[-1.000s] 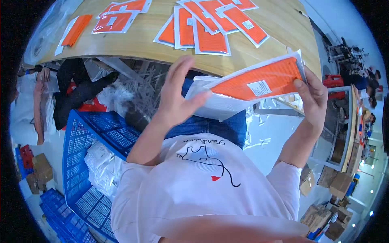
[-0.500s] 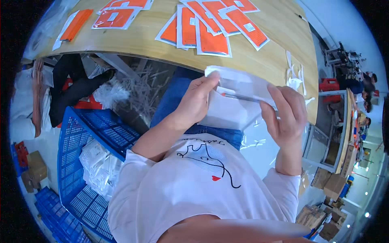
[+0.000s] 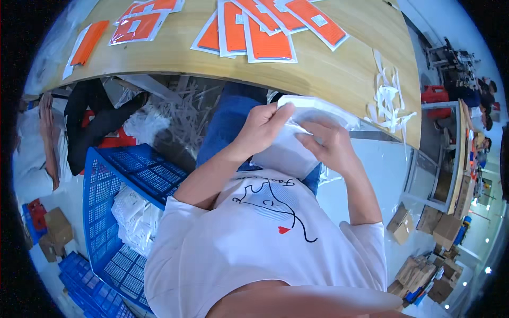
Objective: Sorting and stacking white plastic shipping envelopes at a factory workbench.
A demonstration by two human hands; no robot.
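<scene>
- The left hand [image 3: 265, 130] has a narrow grip, thumb over fingers, on the upper edge of a white mailing bag [image 3: 286, 153].
- The right hand [image 3: 326, 140] bends its fingers at the bag's mouth; whether its grip closes on anything I cannot tell.
- The bag hangs over the lap, just off the near edge of the wooden desk [image 3: 175, 50]; this pose likely steadies one side of the mouth while the other hand works there.
- What the bag contains, if anything, is hidden.
- Orange packets [image 3: 270, 45] in clear sleeves overlap toward the desk's far edge, probably fanned within reach; more sleeved packets [image 3: 138, 25] lie farther left.
- A bare orange bundle [image 3: 90, 42] lies near the desk's left edge, partly over a white sheet.
- Loose white strips [image 3: 389, 100] gather at the near right corner, one trailing over the edge.
- A blue slatted crate [image 3: 103, 212] beside the person's left side contains piled white packages [image 3: 135, 220], apparently placed for easy dropping.
</scene>
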